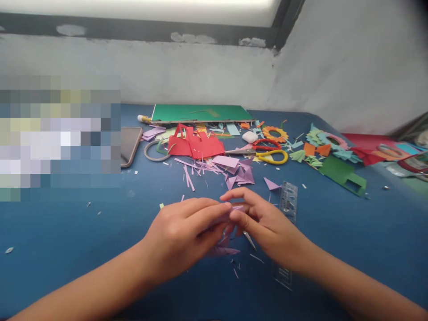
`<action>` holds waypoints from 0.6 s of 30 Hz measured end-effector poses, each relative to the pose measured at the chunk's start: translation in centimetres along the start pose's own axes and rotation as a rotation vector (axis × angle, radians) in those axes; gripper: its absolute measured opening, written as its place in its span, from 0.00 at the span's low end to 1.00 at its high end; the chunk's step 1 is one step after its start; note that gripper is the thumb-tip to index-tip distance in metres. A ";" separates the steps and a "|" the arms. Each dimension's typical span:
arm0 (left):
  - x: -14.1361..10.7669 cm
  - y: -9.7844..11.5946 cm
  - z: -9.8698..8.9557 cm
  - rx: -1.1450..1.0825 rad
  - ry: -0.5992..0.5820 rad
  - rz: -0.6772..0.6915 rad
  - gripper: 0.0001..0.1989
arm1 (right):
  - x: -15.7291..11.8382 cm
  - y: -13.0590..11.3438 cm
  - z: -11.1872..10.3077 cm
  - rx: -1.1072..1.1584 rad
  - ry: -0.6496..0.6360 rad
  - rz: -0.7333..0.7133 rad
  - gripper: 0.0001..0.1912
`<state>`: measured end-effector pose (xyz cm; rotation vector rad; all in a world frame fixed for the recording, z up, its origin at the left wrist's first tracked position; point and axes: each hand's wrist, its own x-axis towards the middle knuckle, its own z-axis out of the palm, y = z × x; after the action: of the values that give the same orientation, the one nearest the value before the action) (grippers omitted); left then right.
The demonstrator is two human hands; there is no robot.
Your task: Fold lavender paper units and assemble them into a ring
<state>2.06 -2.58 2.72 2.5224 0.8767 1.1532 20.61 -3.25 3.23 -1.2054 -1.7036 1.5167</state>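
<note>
Between my two hands is a small folded piece of purple paper (238, 208), mostly covered by my fingers. My left hand (187, 227) is closed on it from the left, thumb beneath and fingers on top. From the right, my right hand (264, 223) pinches the same paper between thumb and bent fingers. More purple paper (227, 251) shows below my hands; whether it is joined to the held piece I cannot tell. A pointed metal tip sticks out beside my right thumb. A clear plastic ruler (288, 203) lies partly under my right hand.
Beyond my hands lie purple scraps (245, 173), a red paper piece (197, 145), yellow-and-red-handled scissors (272, 156) and a white eraser (250, 137). A green board (200, 113) is at the back. Phone (131, 145) at left; green paper (343, 174) and folded rings at right.
</note>
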 end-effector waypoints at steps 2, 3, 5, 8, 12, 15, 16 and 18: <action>0.0 0.0 0.0 0.005 0.005 0.003 0.09 | -0.2 -0.1 0.0 -0.079 -0.017 -0.020 0.17; 0.1 0.0 0.0 0.010 0.007 0.008 0.08 | -0.3 -0.2 0.1 -0.110 -0.028 -0.025 0.17; 0.1 0.1 0.0 0.019 0.005 0.020 0.08 | -0.5 -0.3 0.2 -0.141 -0.046 -0.026 0.19; 0.0 0.2 0.0 0.031 -0.007 0.017 0.08 | -0.5 -0.4 0.5 -0.138 -0.041 -0.003 0.21; -0.1 0.3 0.0 0.048 0.004 0.020 0.07 | -0.7 -0.6 0.6 -0.117 -0.074 0.009 0.20; -0.2 0.2 0.1 0.043 -0.004 0.032 0.07 | -0.8 -0.8 0.6 -0.116 -0.097 0.013 0.19; -0.2 0.2 0.1 0.036 -0.005 0.038 0.08 | -0.8 -0.8 0.7 -0.115 -0.108 0.003 0.19; -0.3 0.2 0.2 0.020 -0.004 0.045 0.08 | -0.8 -0.9 0.8 -0.111 -0.131 -0.027 0.18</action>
<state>2.19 -2.93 2.51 2.5718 0.8388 1.1586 20.05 -4.32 4.09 -1.1555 -1.9037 1.5324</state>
